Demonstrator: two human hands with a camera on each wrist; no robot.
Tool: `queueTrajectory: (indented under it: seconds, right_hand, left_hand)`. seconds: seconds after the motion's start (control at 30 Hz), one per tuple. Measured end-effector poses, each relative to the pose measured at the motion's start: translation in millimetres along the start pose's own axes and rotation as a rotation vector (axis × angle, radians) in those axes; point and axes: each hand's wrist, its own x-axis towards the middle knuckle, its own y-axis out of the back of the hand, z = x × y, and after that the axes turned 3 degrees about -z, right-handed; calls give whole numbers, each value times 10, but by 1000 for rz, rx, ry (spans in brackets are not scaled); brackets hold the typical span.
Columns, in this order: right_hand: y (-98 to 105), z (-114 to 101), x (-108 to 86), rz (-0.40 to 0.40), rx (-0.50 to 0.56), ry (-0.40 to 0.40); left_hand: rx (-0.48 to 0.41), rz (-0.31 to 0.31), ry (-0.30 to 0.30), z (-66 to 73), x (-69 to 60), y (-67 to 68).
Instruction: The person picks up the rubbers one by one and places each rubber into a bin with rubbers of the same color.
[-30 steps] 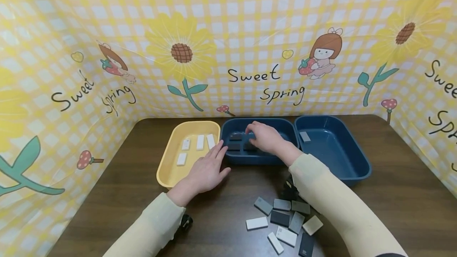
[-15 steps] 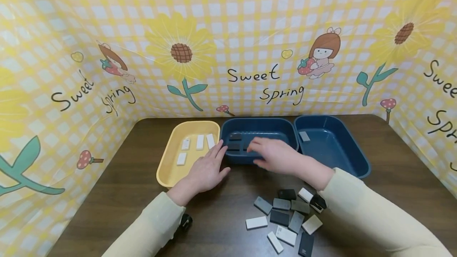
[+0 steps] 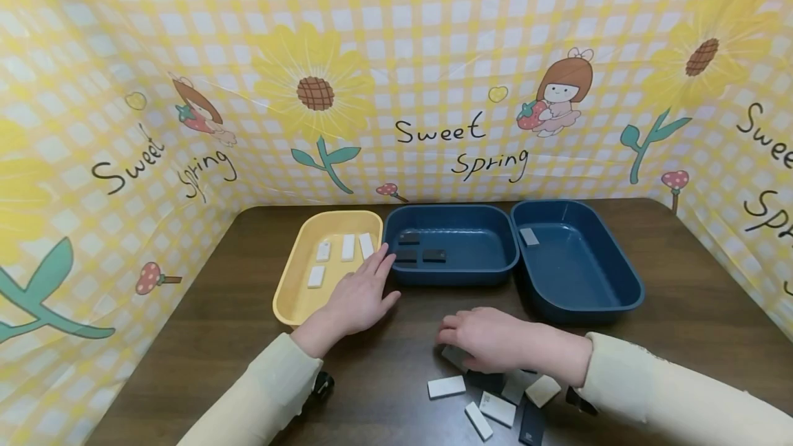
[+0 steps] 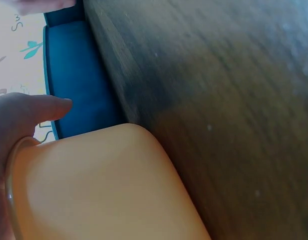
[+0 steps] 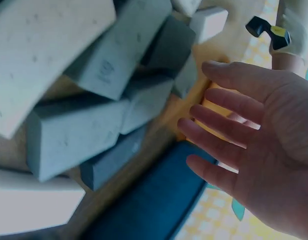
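In the head view my left hand [image 3: 359, 298] lies with fingers extended over the right rim of the yellow tray [image 3: 286, 274]. Its fingertips reach the near left corner of the middle blue tray [image 3: 477, 250]. My right hand [image 3: 489, 336] is over a loose pile of small rectangular blocks, hiding part of it. The right wrist view shows its loosely spread fingers with nothing between them, beside grey blocks [image 5: 73, 137]. A white block [image 3: 446, 387], a beige block [image 3: 543, 391] and a dark block [image 3: 531, 424] are among those uncovered.
Several white blocks [image 3: 347, 247] lie in the yellow tray. The middle blue tray holds three dark blocks [image 3: 434, 255] at its left. A second blue tray [image 3: 582, 267], at the right, contains one light grey block [image 3: 529, 237]. Behind the trays hangs a checked cloth [image 3: 403, 74].
From inside the middle blue tray, my right hand has come back toward me to the pile. A dark block now shows in the tray where that hand was. My left hand stays put.
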Motion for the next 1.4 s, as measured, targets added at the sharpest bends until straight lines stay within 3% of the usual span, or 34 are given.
queueTrajectory:
  seconds: [0.17, 0.57, 1.07, 1.23, 1.4]
  right_hand:
    - [-80, -23, 43, -62, 28, -13]
    - [-93, -93, 69, -82, 61, -34]
    - [-194, -72, 85, -27, -20, -35]
    - [-159, -45, 37, -20, 27, -32]
    - [-26, 13, -113, 74, 75, -9]
  left_hand:
    - [0, 0, -4, -8, -2, -12]
    - [-7, 1, 8, 4, 5, 4]
    - [3, -13, 15, 3, 15, -14]
    - [-3, -19, 12, 9, 15, -9]
    - [13, -30, 11, 11, 14, 13]
